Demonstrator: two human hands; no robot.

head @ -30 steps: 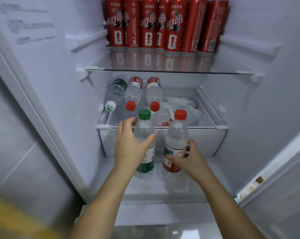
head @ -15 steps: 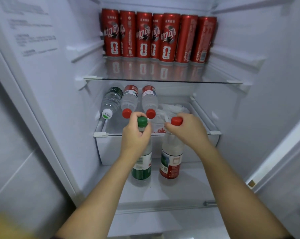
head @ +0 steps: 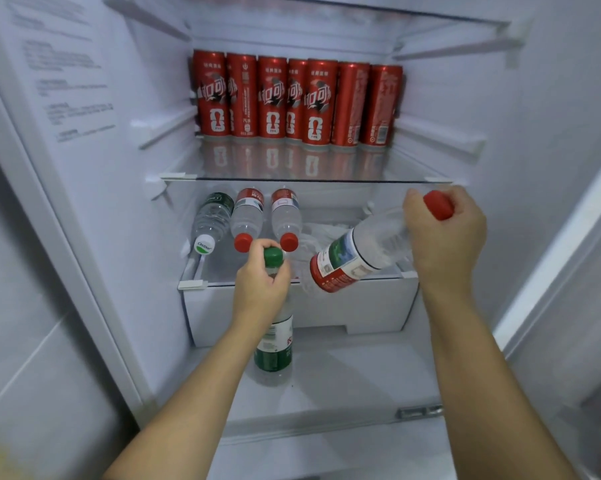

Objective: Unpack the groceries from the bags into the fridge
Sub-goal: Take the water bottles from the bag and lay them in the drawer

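Inside the open fridge, my right hand (head: 446,233) grips the neck of a red-capped water bottle (head: 351,258), lifted and tilted almost flat, base toward the left, over the white drawer (head: 361,303). My left hand (head: 261,289) holds the neck of a green-capped bottle (head: 274,344) standing upright on the fridge floor in front of the drawer. Three water bottles (head: 249,216) lie side by side in the drawer's left half, caps toward me.
A row of several red cans (head: 295,102) stands at the back of the glass shelf (head: 306,180) above. A white plastic bag (head: 321,230) lies in the drawer beside the lying bottles. Fridge walls close in left and right; the door edge (head: 548,265) is at right.
My right hand lifted the red-capped bottle off the fridge floor and tipped it sideways over the drawer. My left hand stays on the green-capped bottle's neck. The camera view rose.
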